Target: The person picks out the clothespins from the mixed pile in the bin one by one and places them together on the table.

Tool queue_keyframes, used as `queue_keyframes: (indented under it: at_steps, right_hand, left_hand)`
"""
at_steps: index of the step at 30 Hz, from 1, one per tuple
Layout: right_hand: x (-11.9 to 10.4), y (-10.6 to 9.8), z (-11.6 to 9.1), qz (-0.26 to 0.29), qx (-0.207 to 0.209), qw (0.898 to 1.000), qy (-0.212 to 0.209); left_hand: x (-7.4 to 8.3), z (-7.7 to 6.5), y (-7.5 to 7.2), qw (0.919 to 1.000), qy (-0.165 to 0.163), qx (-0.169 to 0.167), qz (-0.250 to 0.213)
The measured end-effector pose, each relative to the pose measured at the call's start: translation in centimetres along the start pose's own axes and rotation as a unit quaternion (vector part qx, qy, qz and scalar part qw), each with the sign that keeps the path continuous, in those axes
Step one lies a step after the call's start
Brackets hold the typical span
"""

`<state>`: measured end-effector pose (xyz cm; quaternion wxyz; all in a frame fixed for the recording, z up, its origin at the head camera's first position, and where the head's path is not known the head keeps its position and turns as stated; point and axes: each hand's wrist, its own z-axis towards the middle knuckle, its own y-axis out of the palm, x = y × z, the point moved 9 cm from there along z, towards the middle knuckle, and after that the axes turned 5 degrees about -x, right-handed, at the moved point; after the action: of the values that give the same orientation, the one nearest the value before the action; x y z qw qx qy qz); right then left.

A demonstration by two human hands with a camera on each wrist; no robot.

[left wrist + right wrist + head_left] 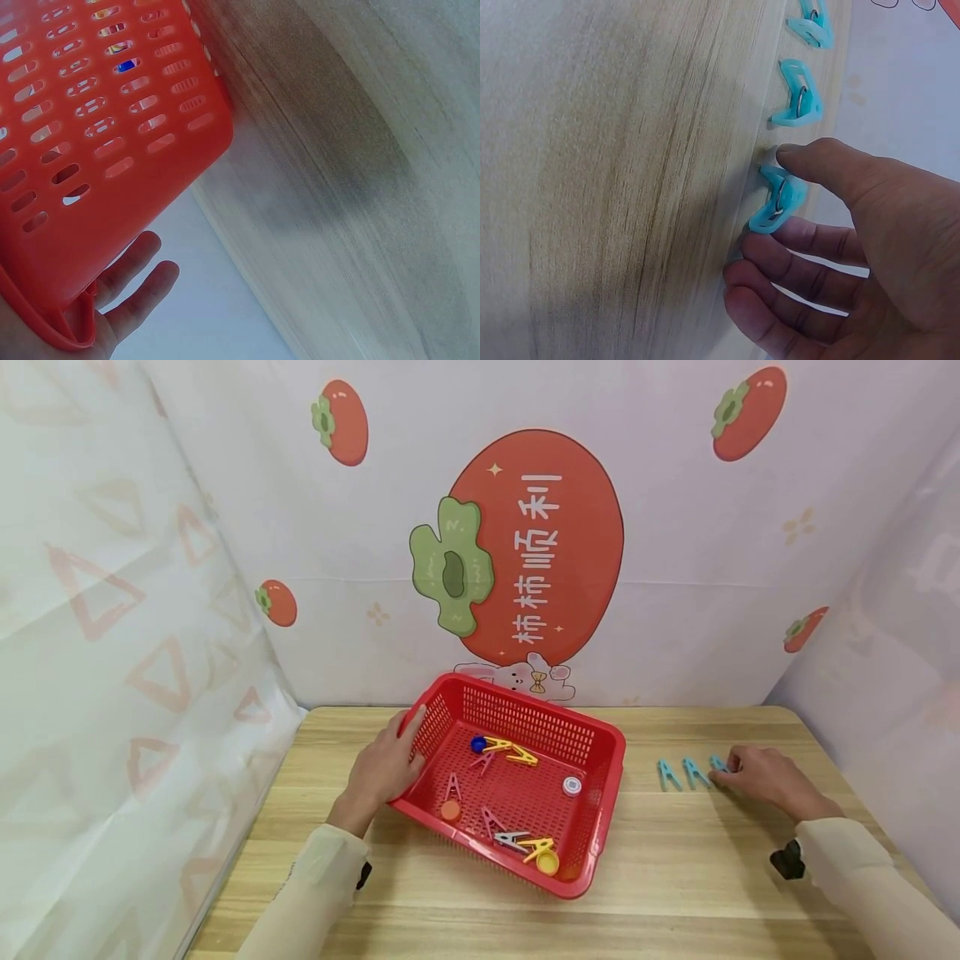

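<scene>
A pale wood-grain table (675, 893) with rounded far corners stands before a white, creased sheet backdrop (675, 568). A large orange-red persimmon print (585, 543) with green leaves (468, 547) and a column of white Chinese characters (551, 548) occupies its middle, above a white cartoon rabbit (517, 677) with a yellow bow (538, 682). Smaller red persimmon prints (350, 422) flank it. Faint red triangle outlines (78, 595) mark the white left-hand sheet (45, 710).
</scene>
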<state>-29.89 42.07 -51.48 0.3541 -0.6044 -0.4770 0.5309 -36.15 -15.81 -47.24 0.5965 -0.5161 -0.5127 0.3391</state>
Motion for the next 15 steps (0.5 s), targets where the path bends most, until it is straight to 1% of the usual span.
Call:
queue_keyframes:
  at_steps: [10,13,15]
  right_hand:
    - [0.35,-0.19,-0.28,0.004,-0.029,0.999,0.024]
    - [0.41,-0.5,-0.45,0.0,-0.031,0.999,0.028]
    - [0.28,-0.82,-0.56,-0.001,-0.025,0.999,0.022]
  left_hand:
    - [-0.13,0.11,0.01,1.0,-0.005,-0.002,0.0]
    - [-0.17,0.09,0.06,1.0,-0.005,-0.004,0.001]
    - [-0.16,0.05,0.07,1.0,-0.003,-0.005,0.001]
